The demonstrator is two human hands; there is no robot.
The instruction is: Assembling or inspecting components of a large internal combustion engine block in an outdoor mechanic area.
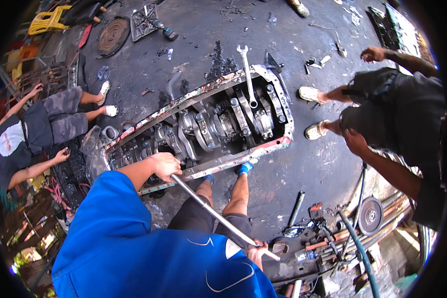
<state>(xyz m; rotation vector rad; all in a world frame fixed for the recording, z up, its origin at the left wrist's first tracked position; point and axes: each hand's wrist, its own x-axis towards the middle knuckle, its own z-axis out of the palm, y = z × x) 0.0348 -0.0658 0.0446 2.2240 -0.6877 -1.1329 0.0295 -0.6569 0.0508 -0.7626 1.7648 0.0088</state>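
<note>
A long silver metal bar [209, 210] runs slantwise in front of my body, with a collar partway along it. My left hand [165, 166] is closed round its upper end, just over the near rim of an engine block [202, 174]. Lower right, my right hand [257, 251] grips the bar close to its other end. The open block exposes a crankshaft [227, 125] with several bolted bearing caps [199, 127]. A combination wrench [247, 77] lies across the far rim, its ring end over the crankshaft. The tool end under my left hand is hidden.
One person [392, 107] stands on the right, another [39, 129] at the left. A tray of tools [144, 22], a power drill [170, 34] and a round plate [113, 37] lie far left. A flywheel-like disc [371, 215], pipes [358, 253] and rods crowd the near right.
</note>
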